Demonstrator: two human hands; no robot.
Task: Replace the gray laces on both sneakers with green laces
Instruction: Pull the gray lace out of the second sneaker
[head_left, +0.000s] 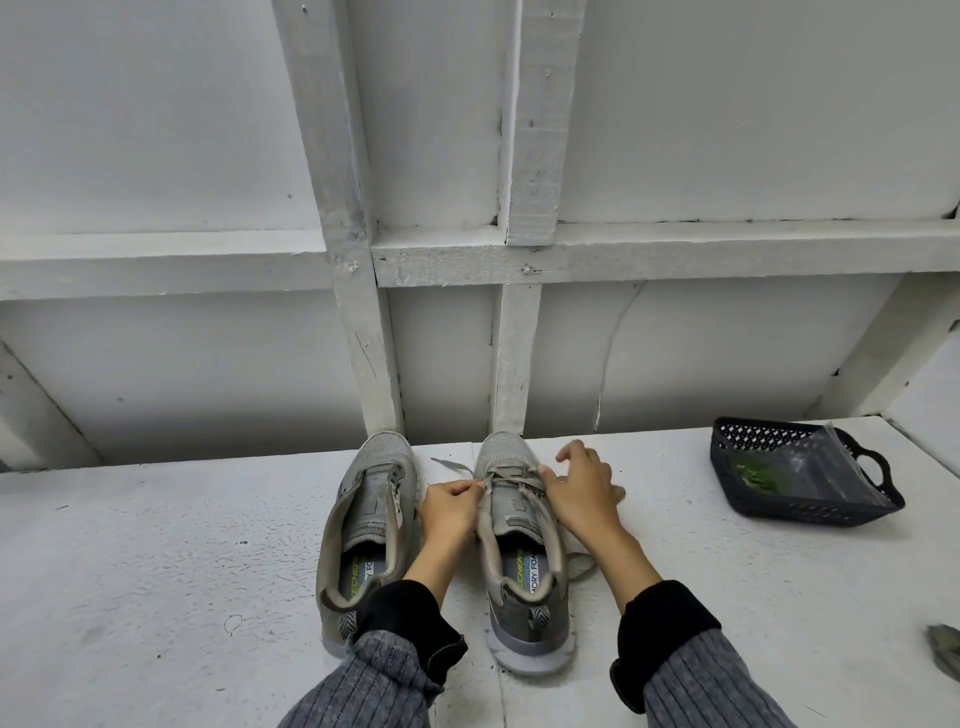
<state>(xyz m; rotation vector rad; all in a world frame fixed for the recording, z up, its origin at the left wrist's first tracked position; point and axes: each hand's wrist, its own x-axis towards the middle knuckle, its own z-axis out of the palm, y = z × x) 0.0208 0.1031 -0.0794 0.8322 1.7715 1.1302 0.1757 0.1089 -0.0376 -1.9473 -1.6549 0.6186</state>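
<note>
Near centre of the white surface (156, 545), two gray sneakers sit side by side, toes far. Left sneaker (366, 525) looks already unlaced. Right sneaker (519, 540) still carries its gray lace (511, 480). Left hand (449, 512) pinches the lace at the left eyelets; right hand (582, 491) pinches it on the right, other fingers loosely spread. Green laces (756, 475) lie bagged in the dark basket (810, 512), far right, well apart. Risk: uneven pulling could snag the lace tip in an eyelet or drag the sneaker sideways.
</note>
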